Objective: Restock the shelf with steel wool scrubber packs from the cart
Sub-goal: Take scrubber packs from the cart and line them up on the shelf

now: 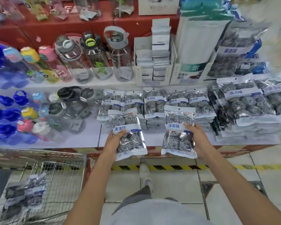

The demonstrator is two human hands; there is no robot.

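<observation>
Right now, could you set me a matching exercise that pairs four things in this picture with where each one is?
Things:
1. left hand
2. right hand
3. cart
4. clear bottles

Places:
A. upper shelf level, left of the white boxes
B. on the floor at lower left, with a few packs inside
C. holding the left pack over the shelf edge
D. holding the right pack over the shelf edge

Pairs: 1-C, 2-D, 3-B, 4-A
</observation>
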